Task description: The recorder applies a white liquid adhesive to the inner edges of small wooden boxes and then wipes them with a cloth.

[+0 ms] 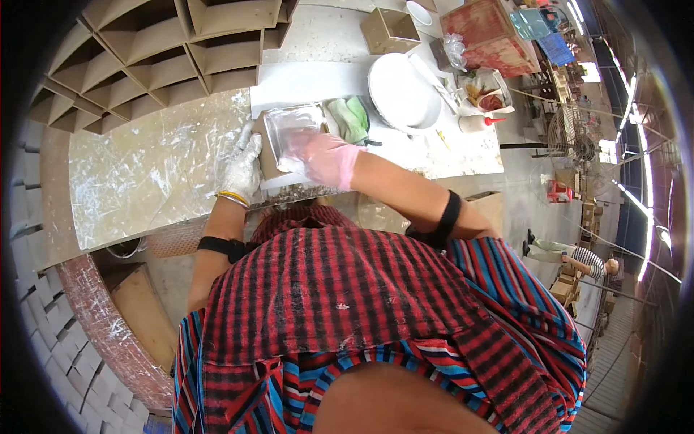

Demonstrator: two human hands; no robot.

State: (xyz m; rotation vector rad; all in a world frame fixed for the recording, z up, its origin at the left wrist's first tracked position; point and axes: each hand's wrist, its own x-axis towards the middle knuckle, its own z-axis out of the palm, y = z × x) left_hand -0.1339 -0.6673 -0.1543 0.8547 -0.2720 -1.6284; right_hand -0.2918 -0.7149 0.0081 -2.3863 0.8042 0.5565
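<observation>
A small open grey-brown box [268, 153] lies near the table's front edge, its inside pale and shiny. My left hand [241, 168], in a white-smeared glove, holds the box by its left outer side. Over the box's near right part is my right hand [327, 158] in a pink glove, smeared by motion. Its fingers are too blurred to read, and a whitish patch shows at their tips. Just beyond the right hand is a crumpled green and white cloth [350, 120]. A round white basin [374, 101] with white contents stands farther right.
Stacked brown compartment boxes [155, 54] fill the far left. An empty brown box [382, 32] stands at the back beside a white cup [418, 13]. To the right are a white container with a red tip [473, 124] and a red-stained crate [486, 36]. A person [582, 262] is far right.
</observation>
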